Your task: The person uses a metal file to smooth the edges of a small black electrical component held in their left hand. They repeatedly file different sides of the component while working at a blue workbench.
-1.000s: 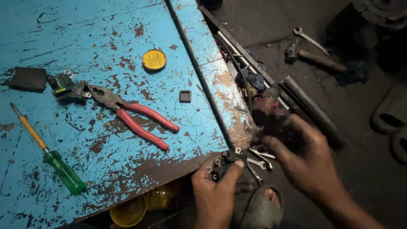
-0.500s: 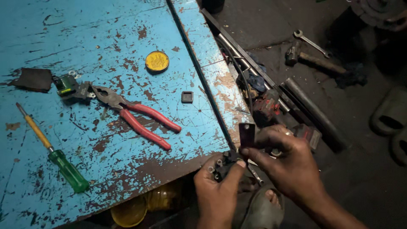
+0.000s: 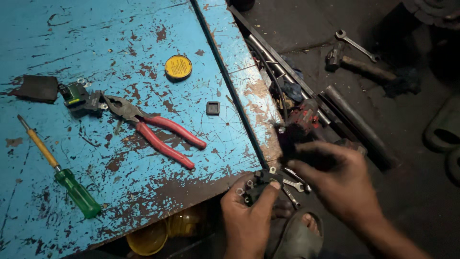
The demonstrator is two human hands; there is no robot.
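Observation:
My left hand (image 3: 249,218) grips a small black part with metal terminals (image 3: 256,184) just off the near edge of the blue table (image 3: 115,57). My right hand (image 3: 335,180) hovers to its right, fingers closed around a small dark piece (image 3: 290,144) that is blurred. A dark red and black device (image 3: 303,120) lies just beyond the right hand, beside the table's right edge.
On the table lie red-handled pliers (image 3: 158,132), a green-handled screwdriver (image 3: 60,172), a yellow round tin (image 3: 178,66), a small black square cap (image 3: 212,108) and a black part with a green piece (image 3: 72,96). A hammer (image 3: 359,64), spanner (image 3: 357,44) and metal bars lie on the dark floor. My sandalled foot (image 3: 299,232) is below.
My right hand rose from the pile of tools holding a small dark piece, then moved left toward the part in my left hand. The left hand stayed put.

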